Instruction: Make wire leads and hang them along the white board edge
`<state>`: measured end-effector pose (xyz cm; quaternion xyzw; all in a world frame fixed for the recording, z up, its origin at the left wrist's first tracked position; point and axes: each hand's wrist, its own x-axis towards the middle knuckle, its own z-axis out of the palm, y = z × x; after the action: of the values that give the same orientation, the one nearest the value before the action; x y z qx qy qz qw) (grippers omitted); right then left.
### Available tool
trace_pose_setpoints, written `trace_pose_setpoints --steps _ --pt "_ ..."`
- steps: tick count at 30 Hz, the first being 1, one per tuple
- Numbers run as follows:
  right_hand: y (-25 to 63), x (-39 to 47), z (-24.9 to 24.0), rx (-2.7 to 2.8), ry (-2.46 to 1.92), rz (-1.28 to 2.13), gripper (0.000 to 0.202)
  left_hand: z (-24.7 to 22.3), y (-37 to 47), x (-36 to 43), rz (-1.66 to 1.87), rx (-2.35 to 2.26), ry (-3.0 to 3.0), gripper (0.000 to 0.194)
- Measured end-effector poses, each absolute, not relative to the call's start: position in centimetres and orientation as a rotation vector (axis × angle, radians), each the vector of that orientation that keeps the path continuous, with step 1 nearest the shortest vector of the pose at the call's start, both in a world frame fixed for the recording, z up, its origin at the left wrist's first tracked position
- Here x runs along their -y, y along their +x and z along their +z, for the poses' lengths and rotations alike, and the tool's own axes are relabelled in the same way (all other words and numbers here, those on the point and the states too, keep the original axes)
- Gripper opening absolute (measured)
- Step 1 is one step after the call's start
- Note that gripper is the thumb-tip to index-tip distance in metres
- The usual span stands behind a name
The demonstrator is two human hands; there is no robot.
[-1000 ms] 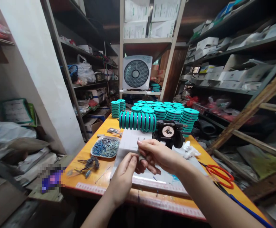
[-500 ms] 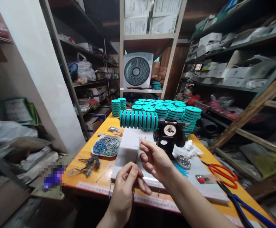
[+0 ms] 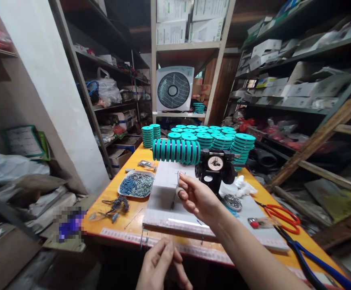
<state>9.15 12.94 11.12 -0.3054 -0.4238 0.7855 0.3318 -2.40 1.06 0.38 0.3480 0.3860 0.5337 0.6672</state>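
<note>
My right hand (image 3: 193,195) is raised over the white board (image 3: 163,209), its thumb and index finger pinched on a thin dark wire piece (image 3: 177,177) that points up. Lower down, past the table's front edge, is my left hand (image 3: 163,264), its thumb and index finger pressed together; what they hold, if anything, is too small to make out. Behind my right hand stands a black winding device (image 3: 216,169) with a dial, bearing a row of teal spools (image 3: 176,151). To the left sits a white tray (image 3: 119,191) of small blue and greenish pieces.
Stacks of teal spools (image 3: 243,147) stand at the back of the orange table (image 3: 107,217). On the right lie red-handled scissors (image 3: 284,217), blue-handled pliers (image 3: 314,264) and a round dish of metal bits (image 3: 232,202). A dark wire tangle (image 3: 116,205) lies left. A fan (image 3: 174,89) stands behind.
My left hand has moved down, away from my right hand and below the table's front edge. My right hand has stayed nearly in place, still pinching the wire piece.
</note>
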Motion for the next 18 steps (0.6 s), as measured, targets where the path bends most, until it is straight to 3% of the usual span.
trace_pose_setpoints --steps 7,13,18 --pt "10.0 -8.8 8.4 1.691 -1.057 1.834 0.054 0.1 -2.8 -0.2 1.243 -0.857 0.679 0.052" --pt "9.8 -5.5 6.0 2.073 -1.065 1.4 0.025 0.4 -2.8 0.0 1.219 -0.922 0.646 0.054" --pt "9.6 -4.7 5.0 2.101 -1.1 1.193 0.021 0.1 -2.4 -0.2 1.251 -0.967 0.643 0.056"
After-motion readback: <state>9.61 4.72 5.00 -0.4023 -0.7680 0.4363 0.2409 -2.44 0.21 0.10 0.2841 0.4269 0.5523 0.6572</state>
